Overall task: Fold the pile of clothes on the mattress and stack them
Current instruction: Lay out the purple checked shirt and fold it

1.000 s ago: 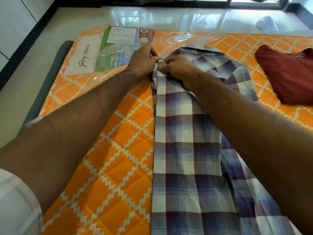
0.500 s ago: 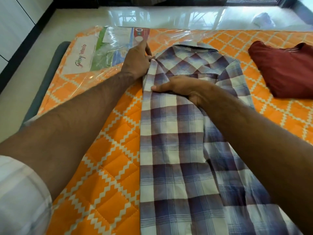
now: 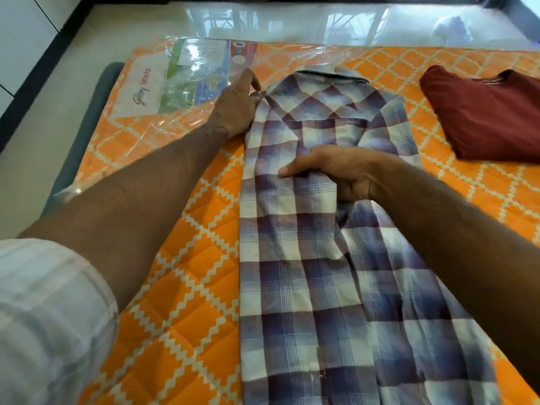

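Note:
A blue, maroon and white plaid shirt (image 3: 306, 258) lies face down on the orange quilted mattress (image 3: 181, 287), collar at the far end and its left side folded inward. My left hand (image 3: 236, 109) pinches the shirt's left shoulder corner. The fingers of my right hand (image 3: 330, 171) point left and press flat on the folded panel below the yoke. A folded maroon garment (image 3: 491, 115) lies on the mattress at the far right.
Clear plastic wrap with a printed label (image 3: 163, 86) covers the mattress's far left corner. A grey edge (image 3: 87, 135) runs along the mattress's left side. Glossy pale floor (image 3: 292, 21) lies beyond, with a white object (image 3: 451, 24) on it.
My right hand has slid from the collar area down the shirt's back toward me, flattening the fold. My left hand has stayed at the left shoulder.

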